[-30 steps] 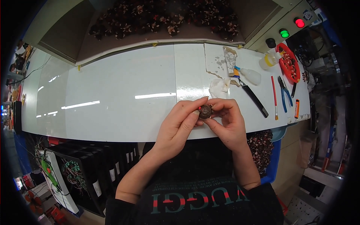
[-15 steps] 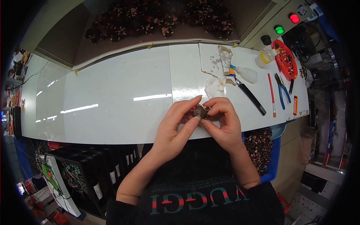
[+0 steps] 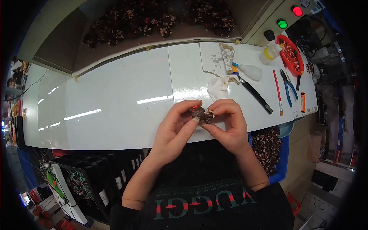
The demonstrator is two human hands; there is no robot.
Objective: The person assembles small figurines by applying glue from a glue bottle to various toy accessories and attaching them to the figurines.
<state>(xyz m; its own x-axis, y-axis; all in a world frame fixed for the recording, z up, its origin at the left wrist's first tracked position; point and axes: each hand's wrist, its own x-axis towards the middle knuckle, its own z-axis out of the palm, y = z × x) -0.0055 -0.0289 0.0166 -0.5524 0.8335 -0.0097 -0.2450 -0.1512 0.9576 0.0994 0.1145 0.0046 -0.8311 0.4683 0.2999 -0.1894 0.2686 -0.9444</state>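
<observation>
A small dark brown figurine [image 3: 199, 113] with a bit of red on top and pale parts on its right side is held over the table's front edge. My left hand [image 3: 173, 132] is closed, its thumb and forefinger pinching the figurine from the left. From the right, my right hand [image 3: 231, 124] grips the pale-trimmed end between thumb and fingertips. The remaining fingers of both hands curl behind, partly hidden. Just beyond the hands lies a crumpled white tissue [image 3: 217, 89].
On the right are a black-handled cutter [image 3: 256, 97], squeeze bottle [image 3: 251, 72], red paintbrush [image 3: 278, 92], pliers [image 3: 287, 86], an orange stick-like item [image 3: 303, 102], a yellow-banded bottle [image 3: 267, 55] and a red tray [image 3: 301, 69]. Many brown figurines [image 3: 161, 25] fill the back recess. A blue bin [image 3: 284, 157] stands below right.
The figurine has been turned, so more of its brown body and the red bit show. My left hand has shifted slightly left, leaving the hands a little farther apart.
</observation>
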